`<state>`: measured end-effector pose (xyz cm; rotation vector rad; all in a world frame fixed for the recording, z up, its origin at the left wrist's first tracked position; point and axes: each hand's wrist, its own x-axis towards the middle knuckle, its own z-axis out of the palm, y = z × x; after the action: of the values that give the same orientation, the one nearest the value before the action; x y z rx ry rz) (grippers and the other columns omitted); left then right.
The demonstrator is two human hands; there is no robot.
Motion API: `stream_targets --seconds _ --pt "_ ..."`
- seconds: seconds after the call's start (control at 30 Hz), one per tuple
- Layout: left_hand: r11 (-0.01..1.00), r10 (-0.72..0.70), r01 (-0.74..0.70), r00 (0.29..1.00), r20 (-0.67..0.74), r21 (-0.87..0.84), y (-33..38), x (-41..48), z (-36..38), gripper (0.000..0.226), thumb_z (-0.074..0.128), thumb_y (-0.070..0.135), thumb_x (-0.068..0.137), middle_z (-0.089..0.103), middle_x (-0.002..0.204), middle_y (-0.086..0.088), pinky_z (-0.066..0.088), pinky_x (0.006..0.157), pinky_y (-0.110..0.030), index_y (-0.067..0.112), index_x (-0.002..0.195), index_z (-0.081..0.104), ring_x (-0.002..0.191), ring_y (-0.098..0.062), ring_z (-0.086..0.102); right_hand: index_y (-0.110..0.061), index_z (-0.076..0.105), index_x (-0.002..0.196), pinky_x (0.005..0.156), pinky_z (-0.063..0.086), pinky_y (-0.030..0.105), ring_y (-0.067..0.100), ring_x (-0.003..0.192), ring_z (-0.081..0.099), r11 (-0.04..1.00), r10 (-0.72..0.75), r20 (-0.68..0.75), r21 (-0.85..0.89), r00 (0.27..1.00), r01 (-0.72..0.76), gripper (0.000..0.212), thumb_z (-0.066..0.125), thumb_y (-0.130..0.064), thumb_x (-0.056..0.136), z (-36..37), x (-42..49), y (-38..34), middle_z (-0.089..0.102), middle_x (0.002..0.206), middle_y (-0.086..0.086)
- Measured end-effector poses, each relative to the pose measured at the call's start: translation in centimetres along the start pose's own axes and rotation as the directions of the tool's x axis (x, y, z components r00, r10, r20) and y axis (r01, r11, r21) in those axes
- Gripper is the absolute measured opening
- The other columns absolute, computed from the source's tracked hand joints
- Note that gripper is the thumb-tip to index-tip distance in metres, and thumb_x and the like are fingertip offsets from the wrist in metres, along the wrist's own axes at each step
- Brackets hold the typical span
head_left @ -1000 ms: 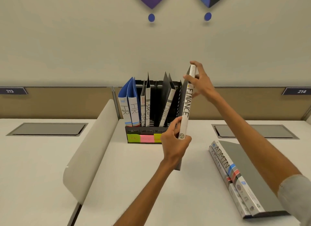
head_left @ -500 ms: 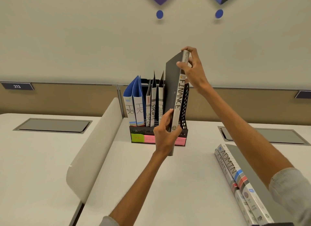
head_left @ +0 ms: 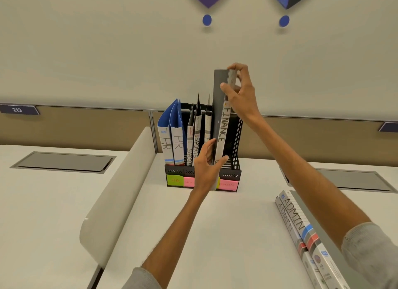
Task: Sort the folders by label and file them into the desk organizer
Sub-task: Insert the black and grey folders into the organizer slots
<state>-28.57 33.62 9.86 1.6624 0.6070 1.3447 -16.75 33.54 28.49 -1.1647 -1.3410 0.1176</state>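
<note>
FINANCE folder (head_left: pixel 223 127): held upright at the front of the desk organizer (head_left: pixel 235 142), right of its middle; whether it is inside a slot cannot be told.
Left hand (head_left: pixel 205 170): fingers (head_left: pixel 210 145) clasped on the folder's lower spine.
Right hand (head_left: pixel 242 92): fingers pinched on the folder's top end.
HR folders (head_left: pixel 172 140): stood in the organizer's leftmost slot.
SPORTS folders (head_left: pixel 196 143): stood in the next slot.
ADMIN folders (head_left: pixel 301 230): laid flat on the surface (head_left: pixel 215 235), right of the organizer, nearer the camera.

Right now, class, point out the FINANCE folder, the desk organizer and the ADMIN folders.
FINANCE folder (head_left: pixel 223 129): head view, on its lettered spine.
desk organizer (head_left: pixel 236 142): head view, on its right mesh wall.
ADMIN folders (head_left: pixel 294 214): head view, on the upper folder's lettered spine.
</note>
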Motion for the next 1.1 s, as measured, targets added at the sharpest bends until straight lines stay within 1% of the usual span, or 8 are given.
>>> stream_targets --seconds 0.2,0.27,0.37,0.5,0.67,0.8,1.03,1.1 --pt "0.974 -0.211 0.204 0.975 0.065 0.099 -5.4 -1.3 -1.2 0.042 0.073 0.035 0.084 0.063 0.111 0.033 0.054 0.093 -0.025 0.042 0.12 0.053 0.11 0.002 0.062 -0.018 0.039 0.123 0.052 0.043 0.014 0.004 0.06 0.043 0.992 0.011 -0.012 -0.125 1.0 -0.012 0.033 0.053 -0.015 0.093 1.2 -0.9 3.5 0.05 0.09 -0.004" --pt "0.958 -0.258 0.242 0.962 0.093 0.156 -6.3 -1.2 -1.6 0.05 0.069 0.044 0.086 0.059 0.116 0.029 0.052 0.092 -0.019 0.031 0.131 0.05 0.113 0.004 0.059 -0.019 0.038 0.125 0.054 0.046 0.016 0.005 0.061 0.044 0.989 0.008 0.026 -0.151 1.0 -0.004 0.031 0.05 -0.021 0.096 1.5 -0.4 3.6 0.048 0.09 -0.003" --pt "0.932 -0.315 0.271 0.933 0.173 0.24 -7.2 -0.4 -2.2 0.054 0.06 0.033 0.095 0.056 0.127 0.014 0.049 0.081 -0.008 0.025 0.143 0.038 0.106 0.01 0.056 -0.014 0.039 0.127 0.057 0.047 0.01 -0.006 0.062 0.047 0.977 -0.038 0.053 -0.208 0.998 0.049 0.029 0.043 -0.029 0.102 2.0 0.1 3.9 0.052 0.102 0.0" --pt "0.875 -0.369 0.233 0.888 0.273 0.425 -8.4 0.6 -2.9 0.057 0.051 0.019 0.1 0.038 0.15 -0.006 0.041 0.105 -0.029 0.012 0.15 0.025 0.128 -0.012 0.045 -0.01 0.043 0.123 0.064 0.043 0.013 -0.007 0.067 0.043 0.957 -0.061 0.041 -0.281 0.997 0.07 0.027 0.04 -0.028 0.104 2.5 1.1 4.4 0.054 0.117 0.002" --pt "0.772 -0.453 0.244 0.858 0.24 0.587 -9.4 2.1 -2.2 0.052 0.047 0.03 0.101 0.034 0.154 -0.008 0.035 0.113 -0.047 0.016 0.148 0.03 0.143 -0.026 0.031 -0.009 0.04 0.125 0.075 0.057 0.039 0.018 0.081 0.063 0.94 -0.035 0.048 -0.338 0.998 0.049 0.026 0.04 -0.024 0.103 2.7 1.9 5.1 0.055 0.116 0.006" --pt "0.622 -0.524 0.244 0.835 0.165 0.744 -9.7 3.5 -1.2 0.047 0.046 0.036 0.101 0.043 0.145 -0.011 0.041 0.105 -0.052 0.016 0.142 0.035 0.134 -0.031 0.04 -0.009 0.042 0.122 0.083 0.058 0.045 0.026 0.094 0.064 0.944 -0.019 0.074 -0.328 0.997 0.042 0.024 0.045 -0.019 0.101 2.9 2.8 5.4 0.055 0.121 0.009" --pt "0.359 -0.439 0.106 0.896 0.068 0.927 -10.4 4.5 -0.6 0.047 0.04 0.05 0.099 0.066 0.106 -0.01 0.051 0.079 -0.038 0.01 0.105 0.063 0.099 -0.027 0.063 -0.006 0.042 0.123 0.096 0.052 0.045 0.022 0.11 0.058 0.946 -0.018 0.07 -0.321 0.997 0.04 0.024 0.045 -0.016 0.1 3.1 3.9 6.6 0.054 0.125 0.008" --pt "0.268 -0.412 0.019 0.906 0.097 0.963 -10.4 4.9 -0.6 0.042 0.042 0.047 0.1 0.066 0.099 -0.007 0.049 0.071 -0.034 0.012 0.106 0.065 0.094 -0.025 0.064 -0.006 0.043 0.123 0.096 0.052 0.044 0.021 0.11 0.057 0.948 -0.028 0.058 -0.316 0.998 0.045 0.025 0.046 -0.016 0.1 3.3 4.1 6.9 0.054 0.125 0.008"
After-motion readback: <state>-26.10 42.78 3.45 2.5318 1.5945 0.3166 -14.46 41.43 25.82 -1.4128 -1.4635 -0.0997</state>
